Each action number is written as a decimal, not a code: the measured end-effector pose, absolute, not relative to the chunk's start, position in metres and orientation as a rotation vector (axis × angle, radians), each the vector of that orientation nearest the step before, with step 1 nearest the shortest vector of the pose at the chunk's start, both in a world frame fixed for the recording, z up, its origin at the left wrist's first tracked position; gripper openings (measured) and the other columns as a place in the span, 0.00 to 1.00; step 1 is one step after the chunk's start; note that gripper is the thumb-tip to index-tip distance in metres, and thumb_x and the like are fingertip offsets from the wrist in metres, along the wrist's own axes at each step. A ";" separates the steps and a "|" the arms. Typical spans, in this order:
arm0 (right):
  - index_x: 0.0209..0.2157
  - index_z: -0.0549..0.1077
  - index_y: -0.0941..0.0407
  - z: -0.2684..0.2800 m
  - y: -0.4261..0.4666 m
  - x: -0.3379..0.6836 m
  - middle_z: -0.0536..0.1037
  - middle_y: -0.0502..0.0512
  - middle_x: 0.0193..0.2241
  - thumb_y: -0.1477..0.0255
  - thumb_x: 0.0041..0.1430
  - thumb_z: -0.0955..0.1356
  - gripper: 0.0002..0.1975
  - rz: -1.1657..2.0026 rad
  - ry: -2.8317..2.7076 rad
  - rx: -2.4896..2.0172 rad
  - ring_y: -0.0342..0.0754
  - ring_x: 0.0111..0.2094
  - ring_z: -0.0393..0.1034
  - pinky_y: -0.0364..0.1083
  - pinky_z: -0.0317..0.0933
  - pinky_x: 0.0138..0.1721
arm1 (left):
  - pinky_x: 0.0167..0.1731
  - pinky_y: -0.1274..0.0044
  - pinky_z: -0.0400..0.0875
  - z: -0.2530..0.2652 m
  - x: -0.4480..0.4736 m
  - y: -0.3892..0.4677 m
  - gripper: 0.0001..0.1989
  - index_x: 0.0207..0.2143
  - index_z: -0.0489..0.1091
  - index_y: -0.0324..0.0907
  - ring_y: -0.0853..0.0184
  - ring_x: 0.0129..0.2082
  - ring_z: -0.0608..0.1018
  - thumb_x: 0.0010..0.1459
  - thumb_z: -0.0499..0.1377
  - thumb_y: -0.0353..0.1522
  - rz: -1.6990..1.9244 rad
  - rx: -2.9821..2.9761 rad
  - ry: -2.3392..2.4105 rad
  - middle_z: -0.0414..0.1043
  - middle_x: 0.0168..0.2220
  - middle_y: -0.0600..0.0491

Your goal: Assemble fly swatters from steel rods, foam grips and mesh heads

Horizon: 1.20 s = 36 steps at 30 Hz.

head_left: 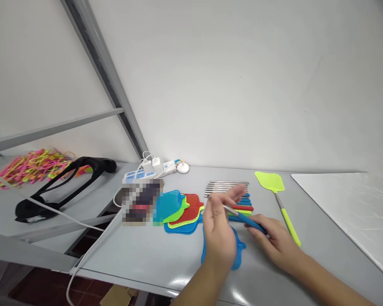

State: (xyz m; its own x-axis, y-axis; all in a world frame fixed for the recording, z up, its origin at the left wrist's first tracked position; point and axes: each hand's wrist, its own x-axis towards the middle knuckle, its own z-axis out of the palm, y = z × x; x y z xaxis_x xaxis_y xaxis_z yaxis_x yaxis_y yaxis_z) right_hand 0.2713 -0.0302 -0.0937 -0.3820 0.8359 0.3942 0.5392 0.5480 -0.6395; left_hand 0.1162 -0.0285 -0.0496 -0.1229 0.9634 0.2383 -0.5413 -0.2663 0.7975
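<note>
My right hand is closed round a blue handle with a metal rod sticking out of it toward the left. The rod's far end meets the palm side of my left hand; whether it touches cannot be told. My left hand's fingers are stretched out, pointing right. Under my left hand lies a blue fly swatter head, partly hidden. Behind my hands are several metal rods and blue, red and green handles. A pile of swatter heads in blue, red and yellow-green lies to the left.
A whole yellow-green fly swatter lies on the right, beside a white wrapped sheet. At the back left stand a power strip and cables. A black frame-like object and colourful strips lie farther left, past a metal post.
</note>
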 end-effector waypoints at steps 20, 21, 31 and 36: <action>0.21 0.66 0.54 -0.073 -0.042 0.276 0.60 0.45 0.16 0.60 0.62 0.65 0.19 0.517 -1.730 -1.181 0.42 0.19 0.54 0.43 0.49 0.22 | 0.42 0.65 0.77 -0.078 0.081 -0.043 0.15 0.39 0.70 0.43 0.56 0.42 0.82 0.58 0.63 0.44 1.443 0.303 0.709 0.78 0.46 0.47; 0.20 0.65 0.54 -0.071 -0.045 0.276 0.59 0.45 0.17 0.60 0.62 0.64 0.19 0.499 -1.703 -1.204 0.42 0.19 0.53 0.43 0.48 0.22 | 0.43 0.65 0.77 -0.077 0.080 -0.045 0.15 0.39 0.71 0.43 0.56 0.43 0.82 0.58 0.63 0.44 1.426 0.319 0.700 0.78 0.46 0.46; 0.20 0.61 0.54 -0.071 -0.091 0.292 0.56 0.46 0.18 0.57 0.63 0.63 0.22 0.542 -1.490 -1.328 0.43 0.21 0.50 0.44 0.46 0.24 | 0.42 0.70 0.75 -0.072 0.071 -0.060 0.17 0.41 0.76 0.39 0.63 0.34 0.82 0.61 0.59 0.44 1.182 0.812 0.696 0.79 0.41 0.45; 0.20 0.61 0.54 -0.084 -0.098 0.307 0.59 0.46 0.18 0.56 0.64 0.63 0.22 0.605 -1.382 -1.356 0.43 0.22 0.53 0.44 0.49 0.25 | 0.34 0.77 0.70 -0.081 0.051 -0.054 0.15 0.39 0.75 0.41 0.66 0.31 0.77 0.56 0.63 0.43 1.219 1.309 1.109 0.76 0.28 0.53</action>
